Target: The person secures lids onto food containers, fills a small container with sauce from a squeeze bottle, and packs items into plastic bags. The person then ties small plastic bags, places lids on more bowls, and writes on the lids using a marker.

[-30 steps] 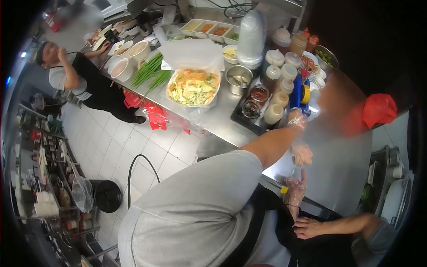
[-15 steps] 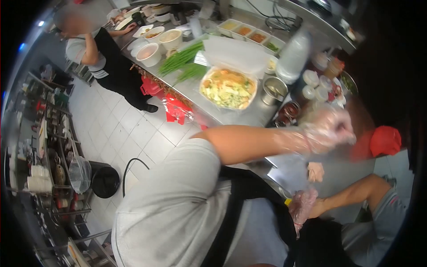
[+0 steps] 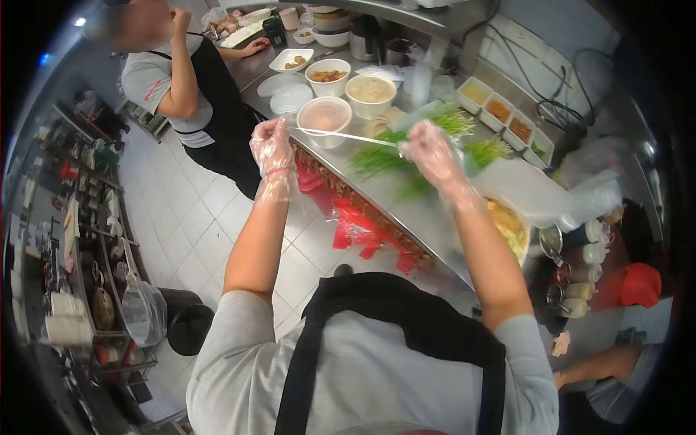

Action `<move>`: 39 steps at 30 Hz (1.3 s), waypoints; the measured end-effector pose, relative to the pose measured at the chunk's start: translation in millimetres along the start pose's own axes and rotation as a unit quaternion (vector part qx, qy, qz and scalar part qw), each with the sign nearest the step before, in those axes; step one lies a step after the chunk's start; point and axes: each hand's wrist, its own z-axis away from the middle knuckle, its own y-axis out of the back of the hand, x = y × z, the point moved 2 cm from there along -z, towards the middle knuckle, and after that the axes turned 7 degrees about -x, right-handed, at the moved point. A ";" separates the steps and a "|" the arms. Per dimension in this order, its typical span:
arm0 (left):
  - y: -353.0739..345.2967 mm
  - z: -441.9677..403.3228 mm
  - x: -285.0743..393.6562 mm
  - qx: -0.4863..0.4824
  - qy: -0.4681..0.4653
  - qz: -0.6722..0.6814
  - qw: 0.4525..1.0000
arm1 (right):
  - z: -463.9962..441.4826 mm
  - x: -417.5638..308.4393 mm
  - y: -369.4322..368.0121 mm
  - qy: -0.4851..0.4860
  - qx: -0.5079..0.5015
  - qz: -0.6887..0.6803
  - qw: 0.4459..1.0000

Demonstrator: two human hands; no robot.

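Note:
My left hand point(image 3: 274, 151), in a clear plastic glove, is closed with its fingertips on one end of a thin white strip point(image 3: 341, 135). My right hand point(image 3: 433, 154), gloved too and slightly blurred, is closed on the other end. The strip is drawn straight between them, passing in front of a lidded bowl with pinkish contents point(image 3: 324, 119). Behind and below my right hand lies a bunch of long green stalks point(image 3: 373, 161). An open takeout box of yellowish food point(image 3: 506, 225) is partly hidden by my right forearm.
A bowl of pale food point(image 3: 370, 90) and a bowl of brown pieces point(image 3: 328, 76) stand on the steel counter point(image 3: 428, 217). Several topping tubs point(image 3: 496, 110) line the back. A co-worker in a black apron point(image 3: 225, 116) stands left; a person in a red cap point(image 3: 641, 285) is at right.
My view has swung so the bowls are nearer the middle. My left arm, earlier stretched right toward the jars, has come back left. Both hands are now raised with the white strip between them.

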 end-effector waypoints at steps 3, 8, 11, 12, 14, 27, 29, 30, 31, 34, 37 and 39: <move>14.0 -67.5 -62.5 0.014 0.045 -0.087 0.995 | -88.5 4.8 -48.5 -0.076 -0.013 0.037 0.996; 20.1 -117.2 -140.6 -0.045 0.038 -0.287 0.956 | -150.0 32.5 -108.5 -0.159 -0.040 0.092 0.982; 2.9 -110.9 -162.8 -0.118 0.150 -0.419 0.888 | -160.2 51.5 -135.5 -0.236 -0.103 0.068 0.964; 3.7 -108.2 -182.0 -0.160 0.141 -0.341 0.916 | -162.7 60.9 -141.5 -0.248 -0.106 0.071 0.960; 1.6 -105.1 -196.7 -0.155 0.153 -0.311 0.925 | -157.8 63.0 -143.5 -0.235 -0.092 0.101 0.962; -19.2 -74.3 -140.7 -0.313 0.244 -0.151 0.906 | -131.5 47.3 -220.6 -0.159 0.126 -0.535 0.820; -12.9 -78.5 -141.1 -0.254 0.323 -0.081 0.908 | -136.8 38.7 -224.9 -0.190 0.112 -0.526 0.822; -11.0 -80.1 -143.4 -0.227 0.361 -0.044 0.903 | -138.0 35.0 -223.7 -0.206 0.108 -0.520 0.822; -12.1 -80.7 -146.8 -0.203 0.400 -0.005 0.894 | -137.6 33.0 -219.5 -0.222 0.108 -0.512 0.823; -9.4 -79.1 -140.9 -0.170 0.404 0.101 0.893 | -108.1 4.6 -183.3 -0.131 0.114 -0.398 0.901; -7.9 -83.0 -86.8 -0.149 0.244 0.179 0.941 | -54.7 -58.6 -85.0 -0.011 0.173 -0.270 0.947; -12.5 -75.3 -43.9 -0.131 0.161 0.150 0.967 | -7.9 -94.3 -6.3 0.055 0.268 -0.248 0.929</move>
